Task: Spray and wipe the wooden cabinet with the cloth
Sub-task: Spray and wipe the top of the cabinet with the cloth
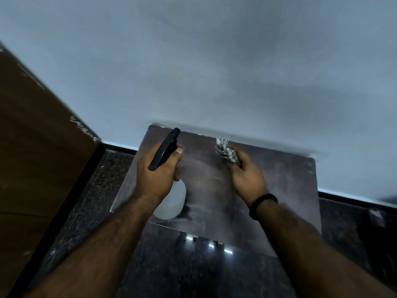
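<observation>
While the head view looks steeply down, the wooden cabinet (253,190) shows as a flat, roughly square top of dark brown, smooth and slightly glossy, with pale cloudy streaks across its grain and its far edge against a matte pale wall (214,61). Over the cabinet's left half, the left hand (158,171) grips a spray bottle (169,198): the fingers curl round its neck, the thumb lies along the side, and the black plastic trigger head (164,148), long and rounded, points toward the cabinet's far edge. The bottle's body is translucent white and bulbous, hanging below the hand near the cabinet's front left edge; whether it touches the top cannot be told. Over the middle of the cabinet, toward its far edge, the right hand (247,176) clutches a crumpled cloth (226,151), a bunched, mottled fabric of pale and dark patches that sticks out beyond the fingertips; the picture is blurred there, so contact with the wood cannot be told for sure. A black band (263,204) circles the right wrist. Beneath and in front of the cabinet lies a dark speckled stone floor (182,272), polished enough to carry 4 small bright reflections. Left of the cabinet stands a tall brown wooden panel (32,136), with a chipped, pale-scuffed edge. A thin black skirting strip (120,147) runs along the wall's foot on either side of the cabinet.
</observation>
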{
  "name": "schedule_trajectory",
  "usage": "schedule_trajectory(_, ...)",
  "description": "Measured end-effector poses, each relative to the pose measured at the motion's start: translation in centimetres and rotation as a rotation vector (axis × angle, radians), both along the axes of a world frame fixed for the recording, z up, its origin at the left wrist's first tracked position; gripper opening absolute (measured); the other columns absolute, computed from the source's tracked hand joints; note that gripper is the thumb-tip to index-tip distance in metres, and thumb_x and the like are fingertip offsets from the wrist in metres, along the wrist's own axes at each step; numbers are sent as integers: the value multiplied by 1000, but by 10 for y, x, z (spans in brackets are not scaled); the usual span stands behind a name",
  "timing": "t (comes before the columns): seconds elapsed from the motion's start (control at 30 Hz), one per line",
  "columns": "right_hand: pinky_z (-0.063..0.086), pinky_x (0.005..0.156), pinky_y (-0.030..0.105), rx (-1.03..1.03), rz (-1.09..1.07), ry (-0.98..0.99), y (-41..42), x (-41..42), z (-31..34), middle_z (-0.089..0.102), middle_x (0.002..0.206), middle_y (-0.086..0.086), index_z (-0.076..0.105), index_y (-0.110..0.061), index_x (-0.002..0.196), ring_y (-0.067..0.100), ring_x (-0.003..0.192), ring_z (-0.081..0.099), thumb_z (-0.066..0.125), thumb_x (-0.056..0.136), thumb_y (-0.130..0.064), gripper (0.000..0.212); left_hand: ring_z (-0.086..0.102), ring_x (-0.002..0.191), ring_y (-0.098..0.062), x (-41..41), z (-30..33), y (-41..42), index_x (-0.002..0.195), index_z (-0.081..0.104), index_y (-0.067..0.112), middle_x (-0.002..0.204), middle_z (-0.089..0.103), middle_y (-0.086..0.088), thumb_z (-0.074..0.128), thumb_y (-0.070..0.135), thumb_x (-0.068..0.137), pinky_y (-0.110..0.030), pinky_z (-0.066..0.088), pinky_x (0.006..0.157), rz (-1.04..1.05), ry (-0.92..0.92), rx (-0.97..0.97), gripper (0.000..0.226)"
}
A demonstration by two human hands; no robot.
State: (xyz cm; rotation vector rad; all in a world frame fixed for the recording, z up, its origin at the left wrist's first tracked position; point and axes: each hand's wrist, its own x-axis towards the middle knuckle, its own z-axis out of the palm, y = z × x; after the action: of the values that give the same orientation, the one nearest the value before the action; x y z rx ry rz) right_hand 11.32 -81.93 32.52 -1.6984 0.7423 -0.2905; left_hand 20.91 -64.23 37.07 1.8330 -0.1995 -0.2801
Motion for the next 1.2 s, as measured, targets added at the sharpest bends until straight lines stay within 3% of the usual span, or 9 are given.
schedule_trajectory(0.07, 42, 109, 36, -592, 94, 156, -13, -19, -17, 63, 137, 6, 59, -23, 139, 27, 127, 55, 50, 92, 1, 54, 56, 51, -20, -4, -7, -9, 100, 73, 10, 70, 62, -37, 65, 18, 97, -11, 48, 54, -39, -3, 18, 12)
schedule_trajectory(0.17, 39, 113, 52, -913, 121, 228, -19, -41, -46, 54, 147, 11, 57, -24, 142, 37, 137, 47, 51, 84, 2, 64, 56, 49, -18, -9, -21, -17, 100, 74, 10, 71, 63, -36, 66, 18, 97, -16, 50, 56, -84, 6, 25, 12)
schedule_trajectory(0.3, 6, 124, 49, -814, 423, 595, -7, -70, -83, 6, 169, 5, 18, -41, 158, 31, 156, 4, 24, 95, -17, 68, 57, 50, -19, -10, -36, -14, 102, 73, 8, 73, 64, -34, 65, 17, 98, -19, 52, 57, -125, -9, 62, 13)
schedule_trajectory(0.37, -3, 125, 48, -771, 453, 678, 4, -84, -99, -7, 170, 2, 0, -41, 159, 28, 155, -10, 31, 103, -29, 64, 57, 50, -19, -10, -41, -9, 102, 72, 8, 77, 65, -34, 65, 17, 98, -20, 52, 57, -134, -10, 69, 13)
schedule_trajectory(0.47, -4, 124, 50, -792, 382, 652, 16, -88, -104, -5, 170, 4, 2, -35, 160, 29, 155, -9, 37, 101, -45, 70, 55, 47, -15, -7, -45, 0, 105, 72, 8, 91, 68, -34, 64, 15, 98, -20, 53, 59, -141, 9, 46, 13)
schedule_trajectory(0.7, -10, 123, 55, -746, 380, 774, 20, -70, -102, -27, 165, 1, -16, -39, 157, 29, 151, -25, 23, 92, -75, 84, 53, 44, -13, 0, -48, 23, 102, 72, 9, 88, 67, -36, 65, 14, 97, -20, 53, 58, -118, -19, 33, 10)
schedule_trajectory(0.97, -11, 121, 56, -751, 289, 837, 48, -61, -114, -30, 163, 3, -25, -38, 154, 30, 151, -26, 17, 89, -83, 90, 54, 45, -12, 21, -55, 67, 96, 72, 16, 82, 67, -33, 65, 15, 97, -25, 53, 58, -59, -46, 17, 7)
schedule_trajectory(1.1, -11, 121, 55, -757, 237, 829, 51, -58, -121, -32, 162, 1, -25, -40, 154, 27, 150, -30, 14, 88, -85, 89, 55, 46, -10, 27, -63, 76, 99, 71, 13, 59, 59, -10, 65, 15, 97, -19, 51, 55, -18, -61, -1, 7)
schedule_trajectory(1.2, -14, 120, 54, -758, 217, 832, 54, -56, -125, -35, 161, -2, -27, -42, 152, 24, 148, -34, 16, 87, -85, 89, 55, 46, -12, 30, -69, 77, 101, 71, 9, 58, 58, -5, 65, 16, 97, -19, 51, 54, -6, -73, -11, 10)
